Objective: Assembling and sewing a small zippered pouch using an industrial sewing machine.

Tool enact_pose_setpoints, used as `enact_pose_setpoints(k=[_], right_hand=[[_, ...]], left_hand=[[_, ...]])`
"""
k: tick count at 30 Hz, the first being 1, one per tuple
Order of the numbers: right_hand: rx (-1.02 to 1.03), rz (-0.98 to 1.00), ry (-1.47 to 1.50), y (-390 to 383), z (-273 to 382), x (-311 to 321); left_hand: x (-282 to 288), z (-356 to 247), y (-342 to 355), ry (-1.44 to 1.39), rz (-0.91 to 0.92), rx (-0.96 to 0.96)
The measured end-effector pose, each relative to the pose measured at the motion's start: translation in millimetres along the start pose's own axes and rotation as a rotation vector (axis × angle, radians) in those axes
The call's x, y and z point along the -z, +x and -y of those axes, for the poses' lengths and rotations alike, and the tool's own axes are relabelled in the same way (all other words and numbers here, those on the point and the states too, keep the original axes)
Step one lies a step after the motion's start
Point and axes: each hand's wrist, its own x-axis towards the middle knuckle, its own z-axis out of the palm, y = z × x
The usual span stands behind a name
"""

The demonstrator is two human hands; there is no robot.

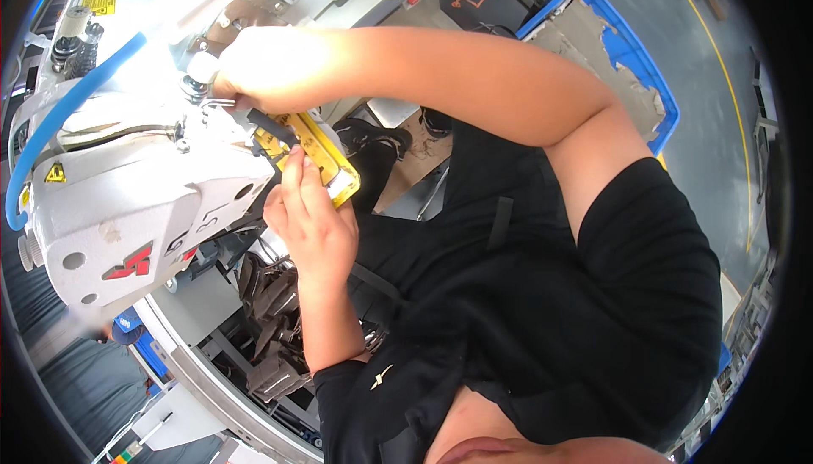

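Black short-sleeved shirt (542,312) — small pale chest emblem (382,377) — dark shoes (373,138).

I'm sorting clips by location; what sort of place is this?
Probably a factory sewing workshop: a bulky white machine resembling an industrial sewing machine, a blue-edged bin, and a grey floor with a yellow line.

Smooth machine casing (110,201), glossy yellow plate (319,149), matt black cloth shirt (525,328).

Grey floor (656,19) with a thin yellow line (736,104) along the right side, harsh white glare (157,62) toward the upper left
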Motion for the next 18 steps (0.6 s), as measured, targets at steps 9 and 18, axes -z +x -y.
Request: enact_pose_setpoints(k=[9,18], right_hand=[[-0.175,0.129,0.049,0,22,14],[-0.143,0.142,0.152,-6,20,17]], left_hand=[[-7,3,1,-0.029,-0.027,-0.015],[-7,4,1,-0.047,-0.029,-0.020]])
